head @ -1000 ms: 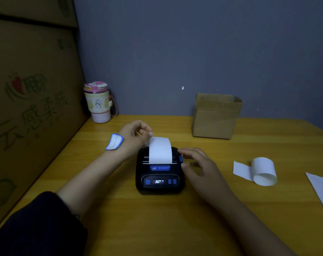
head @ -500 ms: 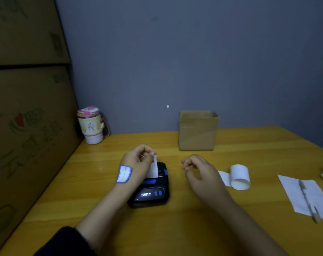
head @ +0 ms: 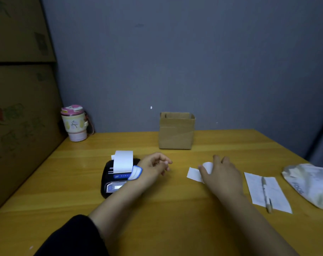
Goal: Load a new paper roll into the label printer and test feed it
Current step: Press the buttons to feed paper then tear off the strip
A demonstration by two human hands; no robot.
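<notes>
The black label printer (head: 109, 182) sits on the yellow table (head: 175, 209), left of centre. A white paper strip (head: 123, 161) stands up out of its slot. My left hand (head: 153, 165) hovers just right of the printer, fingers loosely curled and holding nothing; a blue-edged label (head: 136, 172) sticks to its wrist. My right hand (head: 221, 174) lies over a loose white paper roll (head: 208, 165) whose tail (head: 193, 174) rests flat on the table. Thumb and fingers sit on either side of the roll; whether they grip it is unclear.
A small open cardboard box (head: 176, 131) stands at the back centre and a pink-lidded cup (head: 74, 123) at the back left. Large cartons (head: 18, 126) wall the left side. At the right lie a paper sheet (head: 258, 185) with a pen (head: 266, 194) and a crumpled plastic bag (head: 310, 183).
My left hand let go of the paper strip and moved to the printer's right. My right hand travelled right onto the loose roll. The view swung right.
</notes>
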